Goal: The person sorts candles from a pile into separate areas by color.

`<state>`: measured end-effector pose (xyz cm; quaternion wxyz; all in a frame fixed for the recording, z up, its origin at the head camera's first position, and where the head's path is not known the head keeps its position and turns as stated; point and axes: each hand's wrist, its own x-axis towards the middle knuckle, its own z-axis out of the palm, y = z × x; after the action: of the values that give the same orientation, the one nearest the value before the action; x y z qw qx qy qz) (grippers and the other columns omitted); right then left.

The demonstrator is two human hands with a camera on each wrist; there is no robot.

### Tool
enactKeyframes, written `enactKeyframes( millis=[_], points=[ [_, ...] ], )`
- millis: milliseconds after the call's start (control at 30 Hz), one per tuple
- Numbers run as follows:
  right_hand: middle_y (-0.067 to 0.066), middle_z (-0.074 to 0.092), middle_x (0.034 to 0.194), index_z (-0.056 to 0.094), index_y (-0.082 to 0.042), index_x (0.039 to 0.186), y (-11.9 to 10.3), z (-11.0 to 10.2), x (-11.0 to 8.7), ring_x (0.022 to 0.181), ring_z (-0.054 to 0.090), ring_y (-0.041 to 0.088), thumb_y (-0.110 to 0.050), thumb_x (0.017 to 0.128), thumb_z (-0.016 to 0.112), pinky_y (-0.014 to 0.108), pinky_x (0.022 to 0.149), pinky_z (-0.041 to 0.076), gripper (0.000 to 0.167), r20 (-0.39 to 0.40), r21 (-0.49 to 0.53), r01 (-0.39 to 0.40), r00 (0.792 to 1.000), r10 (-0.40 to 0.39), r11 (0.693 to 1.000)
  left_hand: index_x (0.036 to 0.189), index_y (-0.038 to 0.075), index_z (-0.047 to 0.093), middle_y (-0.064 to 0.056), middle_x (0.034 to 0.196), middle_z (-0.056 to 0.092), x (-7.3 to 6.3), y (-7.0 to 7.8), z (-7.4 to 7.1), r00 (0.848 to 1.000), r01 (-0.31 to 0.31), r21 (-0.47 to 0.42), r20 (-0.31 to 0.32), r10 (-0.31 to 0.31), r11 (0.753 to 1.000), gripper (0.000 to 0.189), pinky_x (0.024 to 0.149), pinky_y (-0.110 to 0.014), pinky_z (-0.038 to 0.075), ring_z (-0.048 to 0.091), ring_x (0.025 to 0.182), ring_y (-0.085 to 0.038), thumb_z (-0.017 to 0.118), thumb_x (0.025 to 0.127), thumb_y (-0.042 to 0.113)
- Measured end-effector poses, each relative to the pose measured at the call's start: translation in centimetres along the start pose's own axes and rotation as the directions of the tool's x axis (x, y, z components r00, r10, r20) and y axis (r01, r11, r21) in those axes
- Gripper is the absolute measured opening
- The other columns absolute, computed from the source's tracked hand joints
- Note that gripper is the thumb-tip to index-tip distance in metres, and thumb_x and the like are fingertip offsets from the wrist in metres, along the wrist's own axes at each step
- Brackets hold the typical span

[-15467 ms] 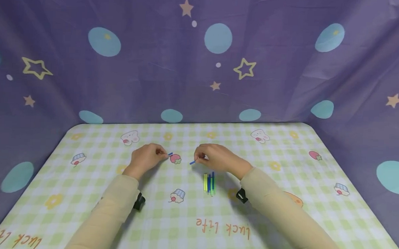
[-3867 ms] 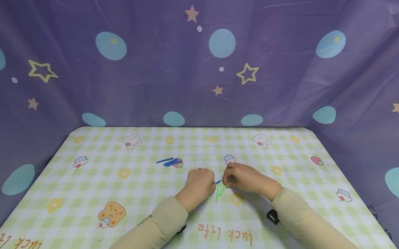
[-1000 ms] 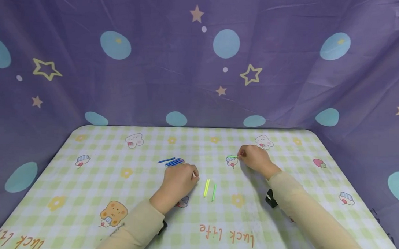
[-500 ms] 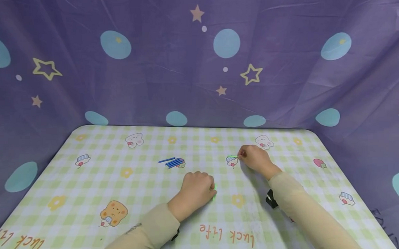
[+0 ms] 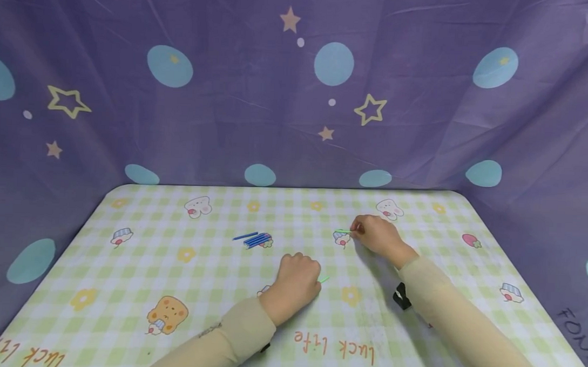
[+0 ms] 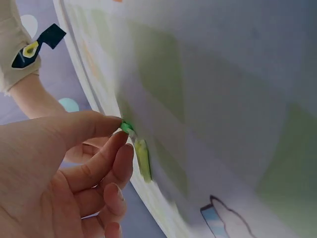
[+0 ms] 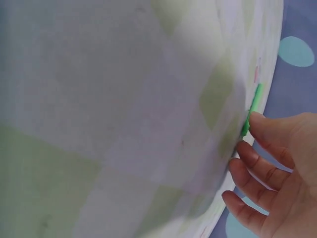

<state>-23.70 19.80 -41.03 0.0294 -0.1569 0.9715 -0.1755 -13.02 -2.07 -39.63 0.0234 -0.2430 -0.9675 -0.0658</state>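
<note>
One narrow pinch at the near side: we see the left hand [image 5: 292, 283] holding the nearer green stick [image 6: 127, 127] between thumb and forefinger, and in the head view only its tip pokes out past the knuckles. Just beyond it, we pick out a yellow stick [image 6: 143, 158] on the checked tablecloth [image 5: 212, 288]; whether it lies alone, we cannot tell.

Now over to the right hand [image 5: 377, 235], farther out! Thumb and forefinger close on one end of the farther green stick [image 5: 343, 231], another narrow grip, the other fingers loosely bent. That stick points leftward across a printed cupcake [image 5: 342, 239]; touching the cloth or not, we cannot say.

Swinging left, we find the blue sticks [image 5: 258, 240] bunched over a printed strawberry [image 5: 270, 242], with a single blue stick [image 5: 245, 236] just beside them. Behind it all, we have a purple curtain [image 5: 228, 127] dotted with stars and pale blue circles.
</note>
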Motion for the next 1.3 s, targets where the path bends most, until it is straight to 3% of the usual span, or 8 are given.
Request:
enactKeyframes(
  millis=[400,600,700,767,833,1133,1300],
  points=[
    [-0.005,0.063,0.081,0.071,-0.012,0.1,-1.7,-0.4,-3.7,0.062,0.05,0.01,-0.014,0.091,0.07,0.031,0.056,0.044,0.009,-0.06,0.066,0.052,0.997,-0.048,0.996,0.048,0.018,0.037,0.005,0.048,0.038,1.9,-0.7,-0.4,0.998,-0.035,0.005,0.061,0.034,0.999,0.047,0.051,-0.031,0.037,0.04,0.051,-0.013,0.072,0.08,0.014],
    [-0.007,0.062,0.08,0.071,-0.014,0.096,-2.5,0.0,-5.7,0.06,0.049,0.007,-0.012,0.089,0.072,0.029,0.056,0.044,0.007,-0.101,0.054,0.093,0.991,-0.087,0.994,0.048,0.018,0.033,0.007,0.047,0.022,3.6,-1.4,-0.7,0.998,-0.065,-0.01,0.019,0.065,0.998,0.051,0.045,-0.025,0.026,0.025,0.049,-0.011,0.071,0.082,0.01],
    [-0.008,0.062,0.08,0.072,-0.015,0.095,-2.7,0.2,-6.6,0.061,0.05,0.006,-0.014,0.089,0.073,0.028,0.057,0.044,0.006,-0.112,0.044,0.081,0.991,-0.075,0.996,0.055,0.019,0.057,0.011,0.052,0.045,4.5,-1.3,-0.6,0.997,-0.078,-0.02,0.011,0.078,0.997,0.033,0.048,-0.024,0.033,0.038,0.052,-0.007,0.07,0.083,0.009],
    [-0.008,0.062,0.08,0.072,-0.015,0.095,-2.6,0.1,-7.2,0.063,0.051,0.005,-0.014,0.089,0.073,0.028,0.058,0.045,0.006,-0.12,0.037,0.068,0.991,-0.063,0.997,0.071,0.021,0.073,0.012,0.066,0.063,5.0,-1.0,-0.6,0.996,-0.084,-0.03,0.019,0.085,0.996,0.018,0.054,-0.025,0.042,0.054,0.061,-0.007,0.07,0.084,0.01],
    [-0.008,0.062,0.08,0.072,-0.016,0.096,-2.4,0.0,-7.8,0.065,0.052,0.006,-0.015,0.089,0.074,0.029,0.058,0.045,0.007,-0.122,0.04,0.048,0.992,-0.043,0.998,0.087,0.023,0.079,0.01,0.085,0.072,5.5,-0.6,-0.5,0.995,-0.093,-0.035,0.021,0.093,0.995,0.015,0.061,-0.029,0.049,0.064,0.073,-0.01,0.07,0.085,0.011],
    [-0.008,0.063,0.082,0.072,-0.018,0.098,0.2,-1.2,-10.1,0.069,0.055,0.009,-0.017,0.09,0.074,0.032,0.059,0.045,0.009,-0.154,0.067,-0.037,0.987,0.046,0.997,0.096,0.023,0.078,0.009,0.094,0.072,7.7,1.1,0.4,0.993,-0.112,-0.01,0.03,0.113,0.994,0.014,0.068,-0.031,0.052,0.067,0.082,-0.012,0.07,0.088,0.013],
    [-0.009,0.064,0.085,0.072,-0.018,0.098,1.6,-1.4,-11.3,0.073,0.057,0.01,-0.019,0.09,0.074,0.034,0.062,0.047,0.008,-0.163,0.072,-0.076,0.983,0.087,0.994,0.079,0.023,0.076,0.008,0.08,0.068,9.3,1.3,0.8,0.994,-0.098,0.006,0.049,0.097,0.995,0.016,0.064,-0.031,0.048,0.058,0.071,-0.01,0.07,0.091,0.015]
  ],
)
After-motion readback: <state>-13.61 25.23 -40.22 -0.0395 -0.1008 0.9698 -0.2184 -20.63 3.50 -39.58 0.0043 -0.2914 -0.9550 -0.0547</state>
